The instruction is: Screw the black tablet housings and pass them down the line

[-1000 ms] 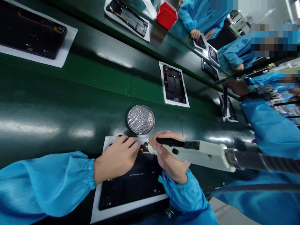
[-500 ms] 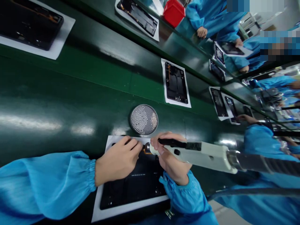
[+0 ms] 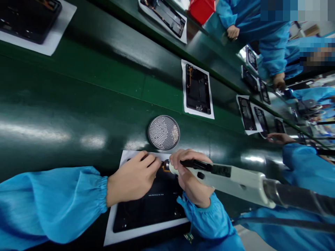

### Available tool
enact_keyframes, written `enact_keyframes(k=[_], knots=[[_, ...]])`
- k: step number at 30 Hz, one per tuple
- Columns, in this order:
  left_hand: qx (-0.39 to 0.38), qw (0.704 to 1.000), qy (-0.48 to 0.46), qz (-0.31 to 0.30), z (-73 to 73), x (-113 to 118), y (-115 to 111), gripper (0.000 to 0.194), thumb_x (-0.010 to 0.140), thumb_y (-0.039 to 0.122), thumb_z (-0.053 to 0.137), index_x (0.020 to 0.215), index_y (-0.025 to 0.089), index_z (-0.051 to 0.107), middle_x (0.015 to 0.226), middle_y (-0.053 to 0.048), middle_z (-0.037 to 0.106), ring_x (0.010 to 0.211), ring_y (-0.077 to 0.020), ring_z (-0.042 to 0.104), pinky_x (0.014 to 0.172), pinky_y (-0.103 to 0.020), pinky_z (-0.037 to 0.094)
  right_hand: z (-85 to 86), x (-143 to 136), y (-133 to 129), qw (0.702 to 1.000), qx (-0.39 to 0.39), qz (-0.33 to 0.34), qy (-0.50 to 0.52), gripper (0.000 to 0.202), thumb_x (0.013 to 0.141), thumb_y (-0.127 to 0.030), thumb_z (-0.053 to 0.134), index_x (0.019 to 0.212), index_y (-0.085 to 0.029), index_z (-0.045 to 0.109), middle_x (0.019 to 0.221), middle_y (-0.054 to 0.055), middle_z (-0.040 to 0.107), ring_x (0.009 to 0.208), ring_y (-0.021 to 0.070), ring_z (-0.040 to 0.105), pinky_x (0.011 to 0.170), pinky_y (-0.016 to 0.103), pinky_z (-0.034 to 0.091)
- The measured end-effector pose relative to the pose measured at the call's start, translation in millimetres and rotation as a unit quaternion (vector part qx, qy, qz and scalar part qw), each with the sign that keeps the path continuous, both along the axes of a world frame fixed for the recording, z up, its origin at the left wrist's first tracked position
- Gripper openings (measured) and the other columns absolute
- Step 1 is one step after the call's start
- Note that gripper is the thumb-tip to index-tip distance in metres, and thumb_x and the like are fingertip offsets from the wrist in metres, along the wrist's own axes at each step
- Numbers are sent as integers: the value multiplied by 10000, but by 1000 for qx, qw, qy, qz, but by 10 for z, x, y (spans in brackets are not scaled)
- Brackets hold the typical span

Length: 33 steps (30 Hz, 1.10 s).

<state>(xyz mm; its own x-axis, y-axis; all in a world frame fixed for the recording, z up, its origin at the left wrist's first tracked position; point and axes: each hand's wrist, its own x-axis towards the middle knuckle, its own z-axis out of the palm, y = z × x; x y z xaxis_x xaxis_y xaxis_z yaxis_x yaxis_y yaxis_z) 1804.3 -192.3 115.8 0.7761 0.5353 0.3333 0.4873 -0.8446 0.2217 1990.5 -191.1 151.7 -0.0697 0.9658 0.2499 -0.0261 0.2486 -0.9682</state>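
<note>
My right hand (image 3: 192, 174) is wrapped round the front of a pale electric screwdriver (image 3: 235, 183), lying almost level, its metal tip pointing left. Below it is a black tablet housing (image 3: 151, 212) on a white sheet (image 3: 111, 223). My left hand (image 3: 134, 177) rests over the upper left part of the housing, fingers bent and bunched beside the screwdriver's tip; whatever they pinch is hidden. A bit of orange flex cable (image 3: 165, 168) shows under the tip. Just beyond both hands sits a round metal screw tray (image 3: 163, 133), perforated, with small screws filling part of its right side.
Another tablet housing (image 3: 197, 89) lies on paper farther up the green bench (image 3: 65, 115); one more (image 3: 28, 19) is at far left. A red bin (image 3: 201, 10) stands across the line. Co-workers in blue sleeves work opposite and at right, where a hand (image 3: 281, 138) reaches in. A dark cable (image 3: 282, 223) crosses lower right.
The view has shifted slightly. The screwdriver's rear end hangs a little lower, while both hands keep their places. Across the line, a co-worker's hand no longer shows the housing and paper it held.
</note>
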Motion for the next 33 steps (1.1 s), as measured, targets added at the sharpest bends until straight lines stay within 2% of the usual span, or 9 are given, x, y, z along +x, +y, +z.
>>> enact_keyframes(k=[3,6,9,11,14,17,20,25,33], knots=[[11,1000,-16,5,0,-2,-5,236,985,166,518,962,80,737,1036,-127,673,912,-266,569,778,-415,418,14,22,-17,1000,6,9,-3,202,852,-133,644,1015,-253,656,786,3,623,710,176,625,652,363,534],[21,1000,-17,8,-2,-1,-3,256,994,164,502,1067,52,720,1012,-134,673,895,-265,578,774,-421,426,127,53,48,1000,19,-3,8,236,855,-147,665,1061,-259,685,749,0,624,697,184,633,647,377,541],[26,1000,-6,-3,-8,-11,2,295,985,165,509,1193,40,676,1072,-155,675,958,-292,592,813,-445,437,275,42,252,996,65,-54,36,222,845,-159,695,1043,-257,713,703,-6,616,649,176,613,641,389,542],[31,999,-6,-6,-17,-22,3,296,973,162,522,1205,50,669,1105,-163,676,983,-299,595,835,-455,441,321,4,438,990,92,-95,45,186,813,-176,729,977,-262,720,682,-13,609,626,171,601,646,392,544],[29,1000,-3,-4,-32,-29,0,280,971,170,522,1183,71,677,1114,-153,677,969,-288,595,844,-455,447,273,-64,686,989,59,-128,49,162,762,-190,741,904,-255,699,653,-27,591,628,163,601,673,381,543],[22,1000,8,-6,-39,-12,-4,277,976,172,513,1180,79,676,1123,-144,671,962,-279,591,843,-451,448,170,-111,809,988,14,-142,51,168,729,-210,736,879,-235,666,644,-37,576,629,151,596,662,355,526],[16,1000,12,-2,-34,15,-4,265,973,174,515,1155,79,681,1125,-142,667,951,-274,589,833,-445,442,115,-129,837,987,12,-155,48,183,710,-208,727,875,-223,649,652,-37,575,624,144,589,644,341,511],[12,1000,12,4,-20,22,-13,288,963,211,539,1164,58,677,1113,-138,666,952,-284,581,848,-448,434,120,-143,869,986,28,-163,32,193,713,-207,698,890,-224,621,655,-39,542,623,145,580,641,348,504],[7,1000,18,-3,-9,3,-21,308,955,200,535,1192,56,669,1133,-140,665,968,-289,584,863,-454,428,74,-129,895,985,15,-168,42,203,690,-198,715,879,-217,644,667,-30,578,622,148,584,628,344,503]])
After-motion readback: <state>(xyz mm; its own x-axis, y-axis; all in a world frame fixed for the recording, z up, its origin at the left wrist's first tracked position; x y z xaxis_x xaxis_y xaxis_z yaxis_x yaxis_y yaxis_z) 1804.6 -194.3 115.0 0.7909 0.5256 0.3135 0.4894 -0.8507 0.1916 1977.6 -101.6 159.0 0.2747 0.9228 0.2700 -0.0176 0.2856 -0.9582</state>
